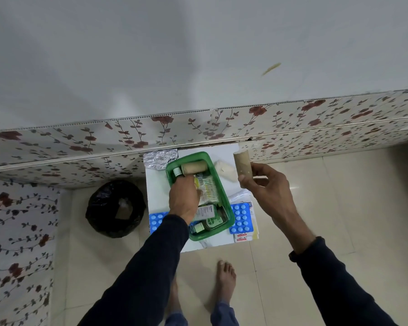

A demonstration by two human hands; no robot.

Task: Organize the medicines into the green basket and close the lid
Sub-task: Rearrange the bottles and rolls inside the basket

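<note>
The green basket (pixel 230 214) stands on a small white table (pixel 157 192). Inside it lie a tan bandage roll (pixel 194 168), a small green-capped bottle (pixel 177 171), a packet of cotton swabs (pixel 210 189) and bottles at the near end (pixel 206 212). My left hand (pixel 184 200) reaches into the basket, fingers down on a yellowish item; what it grips is hidden. My right hand (pixel 266 187) holds a second tan bandage roll (pixel 242 163) upright above the table's right edge. Blue blister packs lie left (pixel 156 221) and right (pixel 242 218) of the basket.
A white cotton wad (pixel 226 171) and a silver foil strip (pixel 159 158) lie at the table's far end. Paper packets (pixel 243 237) sit under the right blister pack. A bin with a black bag (pixel 114 208) stands left of the table. A floral wall panel (pixel 198 128) runs behind. Bare feet stand below.
</note>
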